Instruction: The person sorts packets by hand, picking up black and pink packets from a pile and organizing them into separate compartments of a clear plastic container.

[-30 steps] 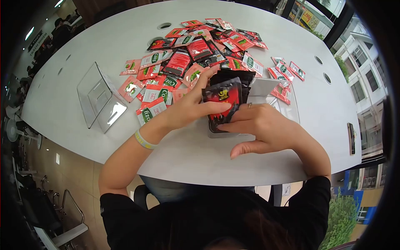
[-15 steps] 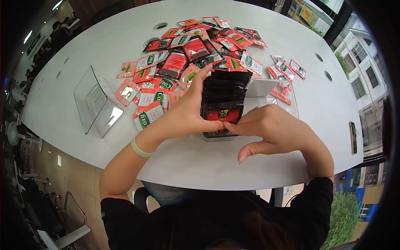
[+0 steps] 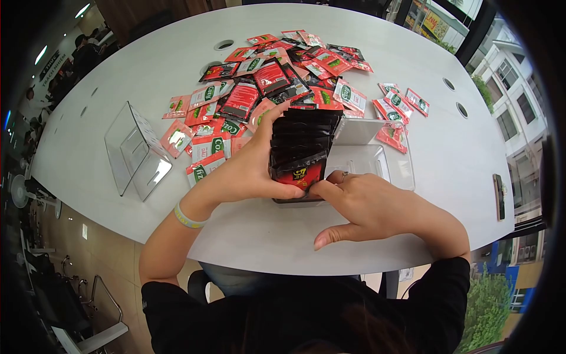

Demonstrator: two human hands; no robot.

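Black sachets (image 3: pixel 299 141), head view: stood in a row in the left part of a clear box (image 3: pixel 359 131), right of centre near the table's (image 3: pixel 265 242) near edge. Step in hand, as judged: front sachet being seated and the row squared. Row is clamped lengthwise by the left hand (image 3: pixel 247 171), thumb on the front face, fingers at the far end. Front sachet's lower corner is touched by the right hand's (image 3: pixel 377 203) index finger; right thumb is spread away, nothing seen pinched. From here, light downward pressure is called for, row kept upright.

Count: two hands, one box in use, one clear container (image 3: pixel 132 153) toward the left edge, one phone (image 3: pixel 499 197) by the right edge. About five sachets (image 3: pixel 400 101) are grouped right of the big pile (image 3: pixel 242 97). Pile and row can't be counted; too much overlap.
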